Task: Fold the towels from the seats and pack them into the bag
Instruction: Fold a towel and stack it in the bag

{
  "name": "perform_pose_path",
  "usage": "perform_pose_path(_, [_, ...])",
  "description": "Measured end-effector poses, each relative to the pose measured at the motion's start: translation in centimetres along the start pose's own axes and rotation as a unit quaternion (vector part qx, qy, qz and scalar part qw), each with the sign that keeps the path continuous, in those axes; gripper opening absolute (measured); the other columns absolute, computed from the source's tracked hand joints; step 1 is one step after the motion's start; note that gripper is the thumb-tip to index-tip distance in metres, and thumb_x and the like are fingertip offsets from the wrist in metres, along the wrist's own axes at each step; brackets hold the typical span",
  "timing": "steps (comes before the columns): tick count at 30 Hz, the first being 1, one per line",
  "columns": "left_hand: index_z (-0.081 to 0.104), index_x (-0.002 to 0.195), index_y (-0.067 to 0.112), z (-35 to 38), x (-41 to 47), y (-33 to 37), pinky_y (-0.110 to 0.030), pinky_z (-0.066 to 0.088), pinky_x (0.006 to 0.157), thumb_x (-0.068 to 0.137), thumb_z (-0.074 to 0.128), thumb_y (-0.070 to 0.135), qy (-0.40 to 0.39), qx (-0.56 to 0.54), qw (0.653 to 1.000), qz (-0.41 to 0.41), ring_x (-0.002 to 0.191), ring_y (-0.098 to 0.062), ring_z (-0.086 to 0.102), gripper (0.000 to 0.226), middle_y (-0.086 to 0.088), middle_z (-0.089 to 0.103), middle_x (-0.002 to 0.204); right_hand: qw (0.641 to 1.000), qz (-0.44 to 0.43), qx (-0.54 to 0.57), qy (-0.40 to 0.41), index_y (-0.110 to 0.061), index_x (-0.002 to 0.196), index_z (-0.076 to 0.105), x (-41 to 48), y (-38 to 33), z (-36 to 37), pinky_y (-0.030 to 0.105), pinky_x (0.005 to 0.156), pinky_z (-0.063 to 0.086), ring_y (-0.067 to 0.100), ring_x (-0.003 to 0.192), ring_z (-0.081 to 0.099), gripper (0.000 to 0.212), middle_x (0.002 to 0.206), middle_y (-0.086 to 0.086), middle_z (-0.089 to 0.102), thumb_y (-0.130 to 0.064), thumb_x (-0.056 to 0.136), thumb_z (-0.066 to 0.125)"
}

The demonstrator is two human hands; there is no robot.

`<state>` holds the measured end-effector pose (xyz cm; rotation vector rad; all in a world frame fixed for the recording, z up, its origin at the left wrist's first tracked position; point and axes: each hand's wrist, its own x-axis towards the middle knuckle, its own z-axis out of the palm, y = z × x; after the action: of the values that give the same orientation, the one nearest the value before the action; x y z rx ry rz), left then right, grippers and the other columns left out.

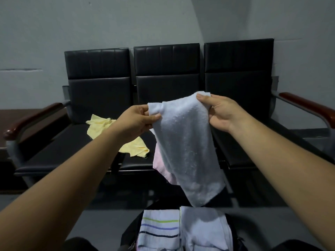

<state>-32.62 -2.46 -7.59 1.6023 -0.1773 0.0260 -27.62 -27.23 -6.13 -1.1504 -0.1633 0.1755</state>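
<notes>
Dim overall, cool blue-grey cast. Light soft, diffuse, from above; shadows weak, soft-edged. Pale brighter wedge on wall (272, 24) upper right. Brightest area white towel (186, 142), slightly washed out, weave readable. Faint sheen on backrests (166, 58) of black seats (59, 142); detail lost in darkness beneath. Wide-angle stretch at edges: forearms (63, 178) enlarged, armrests (308, 105) bowed. Slight softness throughout.
</notes>
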Motion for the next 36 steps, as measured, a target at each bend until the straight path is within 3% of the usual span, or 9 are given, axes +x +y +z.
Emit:
perform_pose_path(4, [0.072, 0.115, 0.006, 0.0, 0.1, 0.1, -0.024, 0.058, 0.07, 0.096, 0.064, 0.018, 0.038, 0.07, 0.997, 0.016, 0.087, -0.02, 0.074, 0.024, -0.011, 0.077, 0.099, 0.997, -0.005, -0.07, 0.025, 0.01, 0.11, 0.069, 0.1, -0.1, -1.0, 0.031, 0.073, 0.062, 0.03, 0.097, 0.075, 0.023, 0.105, 0.023, 0.074, 0.002, 0.089, 0.069])
perform_pose_path(8, [0.073, 0.11, 0.003, 0.9, 0.1, 0.0, -0.022, 0.056, 0.064, 0.096, 0.065, 0.022, 0.055, 0.016, 0.998, 0.017, 0.071, -0.013, 0.069, 0.025, -0.006, 0.075, 0.086, 0.987, -0.018, -0.144, 0.063, -0.004, 0.107, 0.073, 0.4, 0.0, -1.5, 0.036, 0.067, 0.061, 0.027, 0.087, 0.076, 0.017, 0.095, 0.013, 0.078, -0.014, 0.093, 0.072])
perform_pose_path(12, [0.07, 0.116, 0.0, 1.0, 0.1, 0.2, -0.031, 0.059, 0.085, 0.09, 0.068, 0.019, 0.017, -0.007, 0.999, 0.031, 0.094, -0.023, 0.073, 0.032, -0.014, 0.075, 0.106, 0.999, 0.007, -0.021, 0.05, 0.002, 0.111, 0.07, 0.5, 0.0, -1.4, 0.033, 0.075, 0.062, 0.027, 0.097, 0.075, 0.023, 0.099, 0.016, 0.077, -0.008, 0.09, 0.073])
perform_pose_path(15, [0.07, 0.115, 0.002, 0.8, 0.1, 0.6, -0.03, 0.059, 0.088, 0.09, 0.067, 0.008, 0.038, 0.004, 0.998, 0.051, 0.102, -0.024, 0.072, 0.026, -0.015, 0.075, 0.11, 0.998, 0.02, 0.055, -0.003, 0.005, 0.116, 0.066, 0.1, -0.4, -1.2, 0.031, 0.08, 0.062, 0.022, 0.098, 0.074, 0.026, 0.102, 0.015, 0.076, -0.006, 0.092, 0.07])
perform_pose_path(20, [0.074, 0.109, 0.002, 0.4, 0.0, 0.9, -0.029, 0.061, 0.08, 0.091, 0.072, 0.015, 0.121, 0.079, 0.985, 0.093, 0.095, -0.024, 0.075, 0.022, -0.011, 0.077, 0.098, 0.997, -0.009, -0.069, 0.021, 0.009, 0.113, 0.069, 0.0, -0.4, -1.7, 0.03, 0.074, 0.061, 0.03, 0.101, 0.073, 0.026, 0.104, 0.021, 0.075, 0.0, 0.089, 0.07])
perform_pose_path(25, [0.073, 0.11, 0.003, 1.5, -0.4, 0.7, -0.011, 0.052, 0.064, 0.093, 0.069, 0.02, 0.153, 0.082, 0.975, 0.141, 0.079, -0.003, 0.073, 0.023, -0.006, 0.075, 0.096, 0.969, -0.086, -0.217, 0.077, -0.016, 0.108, 0.076, 0.1, 0.3, -2.1, 0.038, 0.087, 0.058, 0.021, 0.099, 0.074, 0.026, 0.103, 0.003, 0.078, -0.028, 0.085, 0.079])
perform_pose_path(29, [0.068, 0.115, 0.006, 1.6, -0.4, 0.4, -0.031, 0.06, 0.075, 0.097, 0.065, 0.018, 0.107, 0.029, 0.984, 0.142, 0.089, -0.019, 0.073, 0.022, -0.011, 0.075, 0.099, 0.981, -0.138, -0.137, 0.004, -0.012, 0.109, 0.073, -0.1, 0.7, -1.6, 0.047, 0.095, 0.057, 0.027, 0.103, 0.073, 0.022, 0.106, 0.01, 0.076, -0.021, 0.089, 0.076])
perform_pose_path(33, [0.065, 0.123, 0.017, 2.5, -0.5, 0.8, -0.031, 0.06, 0.071, 0.099, 0.062, 0.02, 0.052, 0.086, 0.981, 0.167, 0.094, -0.019, 0.073, 0.024, -0.002, 0.075, 0.104, 0.944, -0.16, -0.256, -0.133, -0.027, 0.142, 0.05, -0.6, 1.4, -0.4, 0.038, 0.1, 0.053, 0.016, 0.124, 0.062, 0.073, 0.133, -0.002, 0.065, -0.031, 0.078, 0.086])
perform_pose_path(36, [0.062, 0.125, 0.018, 3.1, -0.5, 1.1, -0.034, 0.062, 0.075, 0.1, 0.061, 0.022, 0.025, 0.127, 0.977, 0.172, 0.098, -0.02, 0.073, 0.025, -0.002, 0.074, 0.108, 0.92, -0.13, -0.345, -0.135, -0.034, 0.152, 0.032, -1.0, 2.3, 0.9, 0.037, 0.104, 0.052, 0.01, 0.128, 0.056, 0.101, 0.14, -0.01, 0.055, -0.031, 0.07, 0.092])
